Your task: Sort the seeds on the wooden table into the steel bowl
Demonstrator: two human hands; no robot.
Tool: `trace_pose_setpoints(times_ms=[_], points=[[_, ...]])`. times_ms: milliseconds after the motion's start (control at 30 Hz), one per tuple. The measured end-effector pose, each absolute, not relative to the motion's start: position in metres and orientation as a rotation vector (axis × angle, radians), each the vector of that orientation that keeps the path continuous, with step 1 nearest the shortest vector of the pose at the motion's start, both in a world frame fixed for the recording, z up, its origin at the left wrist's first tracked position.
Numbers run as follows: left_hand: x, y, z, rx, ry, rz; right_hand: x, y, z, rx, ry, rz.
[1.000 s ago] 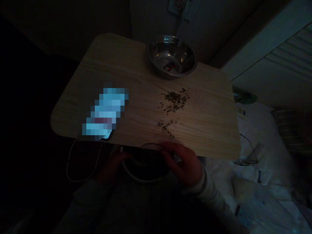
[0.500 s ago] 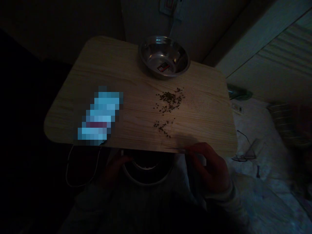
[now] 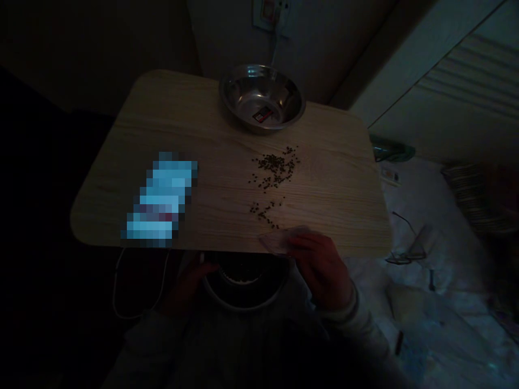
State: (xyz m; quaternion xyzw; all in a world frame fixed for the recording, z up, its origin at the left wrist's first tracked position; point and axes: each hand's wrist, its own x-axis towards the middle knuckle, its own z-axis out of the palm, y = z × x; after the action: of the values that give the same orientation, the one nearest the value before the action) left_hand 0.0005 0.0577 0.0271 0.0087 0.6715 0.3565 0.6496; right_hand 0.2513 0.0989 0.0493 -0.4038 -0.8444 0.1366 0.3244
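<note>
A light wooden table top [image 3: 340,189] carries a scatter of small dark seeds [image 3: 272,175] and, at its far edge, an empty steel bowl [image 3: 261,98]. Below the near edge, in shadow, my left hand [image 3: 190,278] grips the rim of a round white-rimmed bowl [image 3: 243,281] on my lap. At the table's near edge my right hand [image 3: 320,265] is closed on a thin, pale, see-through piece [image 3: 278,240], just short of the nearest seeds. The scene is very dark.
A lit phone screen [image 3: 160,200] lies at the table's left front, with a white cable [image 3: 117,286] hanging below it. A wall socket [image 3: 270,11] is behind the steel bowl. White bedding [image 3: 425,281] with glasses [image 3: 405,254] lies to the right.
My right hand left the lap bowl's rim, swung out to the right, and now is back at the table edge holding a thin pale piece. The left hand stayed on the bowl.
</note>
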Motion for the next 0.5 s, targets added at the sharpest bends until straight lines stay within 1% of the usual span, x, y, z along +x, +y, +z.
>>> trace_pose_setpoints(times_ms=[133, 333, 500], points=[[0.002, 0.059, 0.031, 0.087, 1.524, 0.861, 0.245, 0.106, 0.050, -1.050, -2.206, 0.385], [0.000, 0.062, 0.036, 0.112, 1.492, 0.843, 0.248, 0.106, 0.061, -1.084, -2.163, 0.480], [0.001, 0.063, 0.037, 0.152, 1.520, 0.833, 0.259, 0.106, 0.061, -1.137, -2.064, 0.413]])
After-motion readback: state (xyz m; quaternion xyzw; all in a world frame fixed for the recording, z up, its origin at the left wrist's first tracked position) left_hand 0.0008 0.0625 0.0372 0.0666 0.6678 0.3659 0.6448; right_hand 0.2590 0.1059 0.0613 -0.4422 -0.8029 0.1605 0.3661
